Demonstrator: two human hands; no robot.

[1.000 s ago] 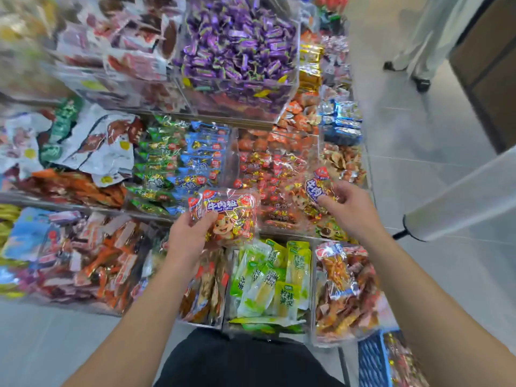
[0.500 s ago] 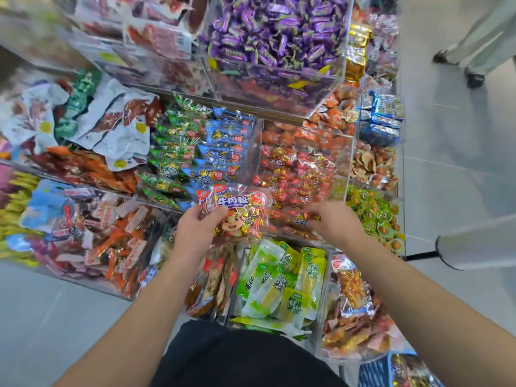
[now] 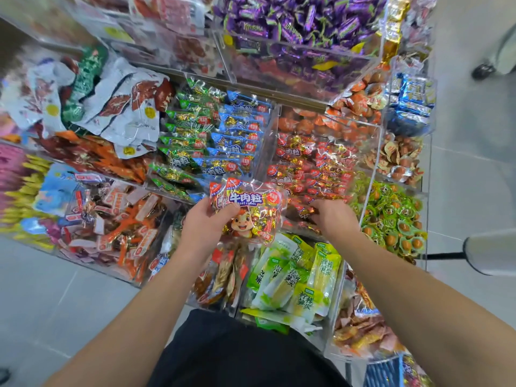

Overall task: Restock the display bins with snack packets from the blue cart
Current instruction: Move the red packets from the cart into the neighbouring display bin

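Observation:
My left hand holds a small stack of red beef-cube snack packets with a cartoon face, just in front of the clear bins. My right hand reaches down into the clear bin of red beef-cube packets, its fingers curled among the packets at the bin's near edge; whether it grips one is hidden. A corner of the blue cart shows at the bottom right, with packets inside.
Clear bins crowd the tiered display: green and blue packets, purple candies, green egg packs, yellow-green packets. A grey roll on a rod juts in from the right. Someone's shoe stands on the tiled floor.
My right hand carried a red packet down into the red-packet bin and now rests among the packets. My left hand kept its stack in about the same place.

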